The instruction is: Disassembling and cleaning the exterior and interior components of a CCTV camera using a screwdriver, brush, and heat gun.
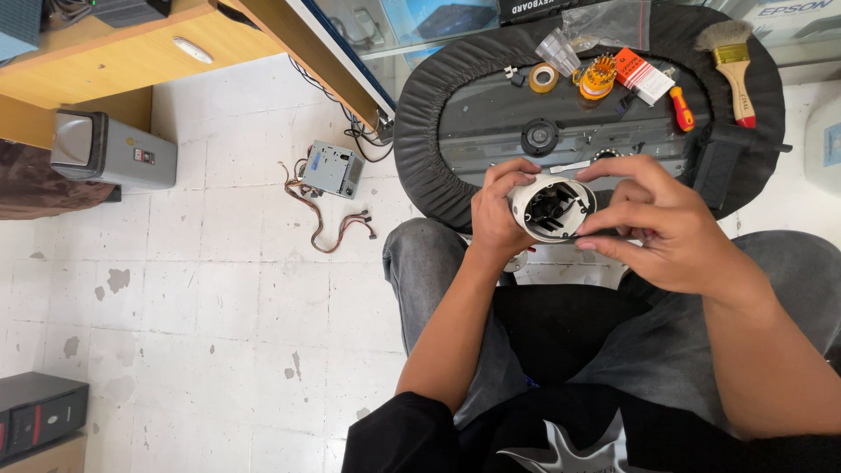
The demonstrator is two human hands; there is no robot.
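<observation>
A round white housing (552,208) with black parts inside sits between both hands, above my knees. My left hand (497,213) grips its left side, fingers curled over the rim. My right hand (655,221) holds its right side, thumb and fingers pinching the rim. Just beyond them is a black oval padded work surface (420,131) with a dark panel in its middle.
On the work surface lie a tape roll (543,78), an orange bit holder (597,77), a red-handled screwdriver (681,109) and a paintbrush (732,60). A grey power supply with loose cables (332,170) sits on the tiled floor. A grey box (112,151) stands far left.
</observation>
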